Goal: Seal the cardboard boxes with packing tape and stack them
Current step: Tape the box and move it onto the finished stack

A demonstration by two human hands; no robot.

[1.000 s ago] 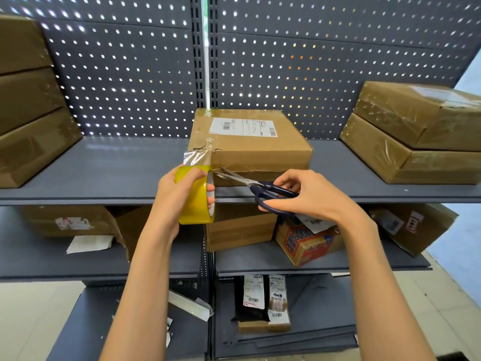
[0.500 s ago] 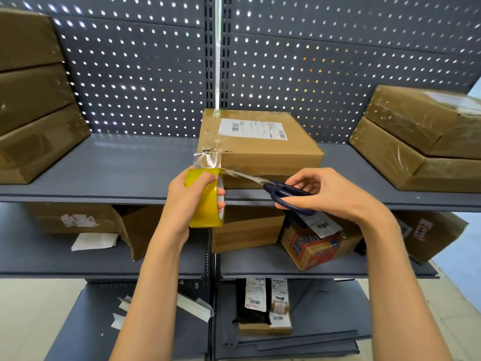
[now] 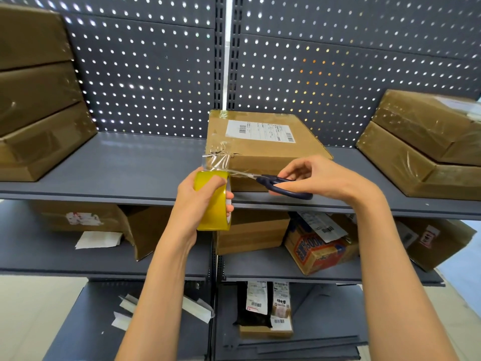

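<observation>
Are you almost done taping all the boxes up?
Partly. Three taped boxes are stacked on the left, two on the right. Right now the left hand holds the tape roll with a strip running to the middle box, and the right hand has the scissors at that strip. Left: cut, smooth down, then stack this box.

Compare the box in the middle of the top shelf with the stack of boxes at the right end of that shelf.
The middle box stands alone; the right stack is two boxes, one on the other. The middle box shows bare cardboard with a white label and tape only at its left corner; the stacked boxes are covered in glossy tape. The middle box sits square to the shelf; the stack sits angled. All are brown cardboard.
</observation>
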